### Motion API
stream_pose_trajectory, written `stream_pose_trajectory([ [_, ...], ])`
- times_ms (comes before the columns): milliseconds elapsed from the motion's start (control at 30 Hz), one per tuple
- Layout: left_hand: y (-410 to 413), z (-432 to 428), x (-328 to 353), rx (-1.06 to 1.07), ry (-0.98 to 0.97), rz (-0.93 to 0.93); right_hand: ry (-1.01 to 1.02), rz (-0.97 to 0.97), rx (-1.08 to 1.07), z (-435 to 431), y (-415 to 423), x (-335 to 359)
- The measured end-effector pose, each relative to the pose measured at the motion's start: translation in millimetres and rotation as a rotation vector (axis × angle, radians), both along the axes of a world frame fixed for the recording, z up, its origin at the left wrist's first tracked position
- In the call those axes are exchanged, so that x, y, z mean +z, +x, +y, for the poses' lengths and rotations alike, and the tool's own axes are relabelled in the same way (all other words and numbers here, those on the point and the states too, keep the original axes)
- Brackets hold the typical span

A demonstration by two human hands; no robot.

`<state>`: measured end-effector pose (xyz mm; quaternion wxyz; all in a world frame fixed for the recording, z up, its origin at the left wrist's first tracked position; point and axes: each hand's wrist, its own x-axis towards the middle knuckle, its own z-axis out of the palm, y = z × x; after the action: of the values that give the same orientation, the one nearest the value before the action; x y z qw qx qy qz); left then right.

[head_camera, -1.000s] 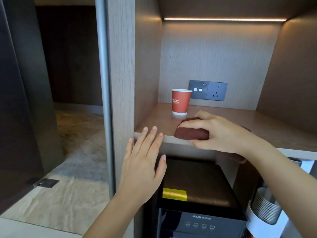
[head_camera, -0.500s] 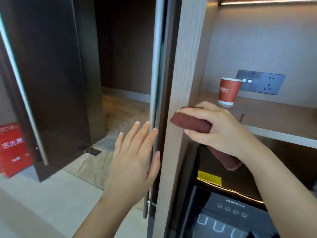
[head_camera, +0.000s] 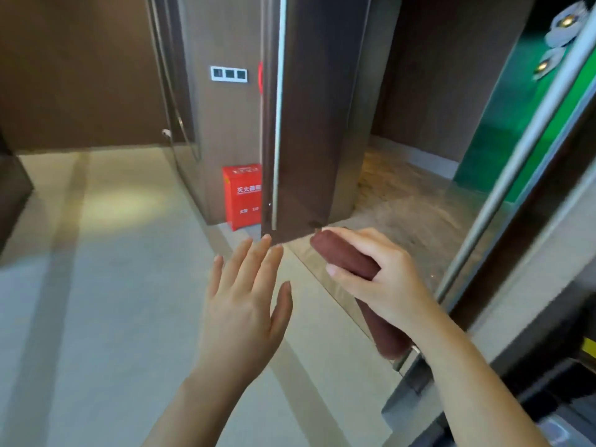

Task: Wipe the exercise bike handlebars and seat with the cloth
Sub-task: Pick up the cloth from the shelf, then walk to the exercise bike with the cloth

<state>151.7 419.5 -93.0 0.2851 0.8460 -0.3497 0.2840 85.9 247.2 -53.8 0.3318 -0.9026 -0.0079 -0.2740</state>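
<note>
My right hand [head_camera: 383,279] is closed around a folded dark red cloth [head_camera: 345,258]; one end sticks out past my fingers toward the upper left and the other end hangs below my wrist. My left hand [head_camera: 248,298] is held out flat in front of me, fingers spread, holding nothing and a little left of the cloth. No exercise bike, handlebars or seat appear in the head view.
A dark brown open door [head_camera: 306,124] with a metal edge stands straight ahead. A red fire-extinguisher box [head_camera: 242,195] sits on the floor behind it. A metal-framed cabinet edge [head_camera: 503,204] runs along the right. Pale floor [head_camera: 96,285] spreads to the left.
The view has swung left, away from the wooden shelf with the red cup. My right hand lifted the cloth off the shelf and carries it; my left hand stays open beside it.
</note>
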Motion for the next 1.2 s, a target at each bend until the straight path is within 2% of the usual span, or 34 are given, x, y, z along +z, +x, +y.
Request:
stream_pose_trajectory([
  [267,-26,175,-19,0.331,0.052,0.084,0.156,0.005,0.363,174,40,-38],
  [400,-50,250,-28,0.494,0.048,0.133,0.219,0.068,0.529,255,50,-57],
  [700,-76,378,-51,0.910,-0.053,0.239,0.200,0.150,0.826,401,76,-85],
  [867,-44,427,-61,1.023,-0.045,0.244,0.183,0.155,0.914,458,124,-92],
  [1200,82,536,-45,1.136,0.023,0.228,0.245,0.192,1.041,573,265,-78],
])
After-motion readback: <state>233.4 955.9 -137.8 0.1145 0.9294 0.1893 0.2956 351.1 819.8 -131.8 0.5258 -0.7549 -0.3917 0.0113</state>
